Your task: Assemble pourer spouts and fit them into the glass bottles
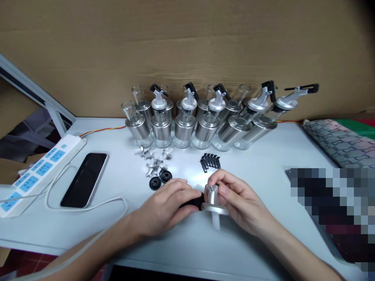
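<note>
Near the front of the table, my right hand (238, 201) pinches a silver pourer spout (212, 197) between thumb and fingers. The spout's wide flange tilts, and a pale stem points down below it. Beside it, my left hand (172, 203) is closed around a black part (195, 201), largely hidden by the fingers. Just beyond the hands lie several loose silver spouts (156, 160), two black ring-shaped pieces (155, 183) and a row of small black levers (209, 160).
Glass bottles with steel sleeves (162, 128) stand in rows at the back against a cardboard wall (187, 47); several carry silver pourers with black levers. On the left are a phone (84, 179), a power strip (41, 173) and a white cable (88, 208). A patterned pouch (340, 142) lies at right.
</note>
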Action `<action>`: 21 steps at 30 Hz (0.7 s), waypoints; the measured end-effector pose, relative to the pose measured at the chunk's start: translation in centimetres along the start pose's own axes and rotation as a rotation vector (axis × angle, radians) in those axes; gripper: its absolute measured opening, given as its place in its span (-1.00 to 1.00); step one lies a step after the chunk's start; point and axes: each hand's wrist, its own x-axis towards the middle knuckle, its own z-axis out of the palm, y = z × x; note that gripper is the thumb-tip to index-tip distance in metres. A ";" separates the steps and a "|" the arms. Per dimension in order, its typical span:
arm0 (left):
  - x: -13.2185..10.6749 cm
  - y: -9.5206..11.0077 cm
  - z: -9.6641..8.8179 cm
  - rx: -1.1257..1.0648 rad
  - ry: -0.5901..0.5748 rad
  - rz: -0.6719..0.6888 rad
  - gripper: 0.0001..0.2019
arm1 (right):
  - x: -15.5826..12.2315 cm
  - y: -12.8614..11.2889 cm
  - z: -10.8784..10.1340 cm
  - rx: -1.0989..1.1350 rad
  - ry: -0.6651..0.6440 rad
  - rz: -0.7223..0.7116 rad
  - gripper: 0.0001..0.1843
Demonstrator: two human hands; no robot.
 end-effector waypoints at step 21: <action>0.3 -0.4 -0.2 -0.021 -0.098 -0.059 -0.90 | -0.2 -0.5 0.0 -0.036 0.174 -0.046 -0.74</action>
